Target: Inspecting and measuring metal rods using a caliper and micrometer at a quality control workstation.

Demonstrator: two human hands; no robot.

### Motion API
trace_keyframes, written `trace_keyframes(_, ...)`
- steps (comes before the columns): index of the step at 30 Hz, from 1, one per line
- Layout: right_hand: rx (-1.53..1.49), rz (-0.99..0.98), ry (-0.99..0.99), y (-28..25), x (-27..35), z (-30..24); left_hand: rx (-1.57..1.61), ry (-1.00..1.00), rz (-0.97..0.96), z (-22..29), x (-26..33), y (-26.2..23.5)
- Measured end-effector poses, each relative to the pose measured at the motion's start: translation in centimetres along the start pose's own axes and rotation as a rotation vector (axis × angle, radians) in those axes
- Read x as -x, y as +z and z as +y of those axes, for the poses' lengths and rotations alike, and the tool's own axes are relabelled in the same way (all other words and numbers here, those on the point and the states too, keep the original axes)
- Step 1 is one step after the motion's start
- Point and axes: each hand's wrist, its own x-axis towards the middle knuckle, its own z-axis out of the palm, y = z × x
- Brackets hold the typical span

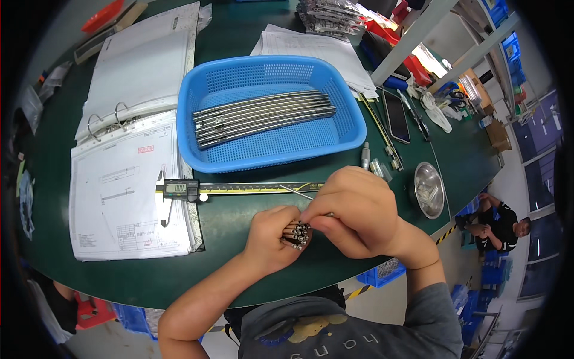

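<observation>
My left hand point(270, 240) is closed around a bundle of thin metal tubes point(295, 236), whose round ends face up at me. Beside it, my right hand point(362, 209) is closed, pinching a slim metal rod point(296, 192) that slants out past its fingers to the upper left. The right thumb and fingertips are at the top edge of the bundle; whether they touch a tube I cannot tell. Just beyond both hands lies a digital caliper point(239, 188), its right end hidden behind my right hand. Farther back, a blue perforated basket point(269, 160) holds several long metal rods point(263, 116).
An open ring binder with drawings point(128, 203) lies on the left, under the caliper's jaws. To the right are a metal bowl point(428, 190), a phone point(396, 116) and a micrometer point(365, 155). Loose papers point(311, 51) lie behind the basket. A person point(496, 224) sits at far right.
</observation>
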Motion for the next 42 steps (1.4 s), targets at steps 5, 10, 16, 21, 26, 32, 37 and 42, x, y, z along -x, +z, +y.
trace_keyframes(5, 0.002, -0.024, 0.02, 0.2, 0.0, 0.1, -0.008, -0.012, 0.003, -0.1, 0.3, 0.1)
trace_keyframes(10, 0.034, -0.018, -0.051, 0.2, -0.2, 0.1, -0.002, -0.019, -0.043, -0.1, 0.1, -0.2)
trace_keyframes(16, -0.025, -0.073, 0.017, -0.1, 0.2, 0.5, -0.034, 0.016, -0.064, -0.1, 0.1, 0.0)
trace_keyframes(21, 0.102, 0.011, -0.045, -1.3, 0.1, -0.2, -0.022, -0.034, -0.028, 0.5, -0.1, -0.2)
trace_keyframes(26, 0.068, 0.013, -0.048, -1.0, 0.4, 0.0, -0.039, -0.029, -0.02, 0.7, -0.1, -0.3)
trace_keyframes(32, 0.064, -0.015, -0.049, -0.7, 0.1, 0.0, -0.054, -0.04, -0.033, 0.7, -0.1, -0.4)
trace_keyframes(37, 0.038, -0.014, -0.071, -0.4, 0.1, 0.1, -0.027, -0.036, -0.039, 0.6, -0.2, -0.5)
trace_keyframes(42, 0.006, -0.002, -0.098, 0.0, 0.2, 0.1, -0.048, -0.004, -0.056, 0.6, 0.0, -0.5)
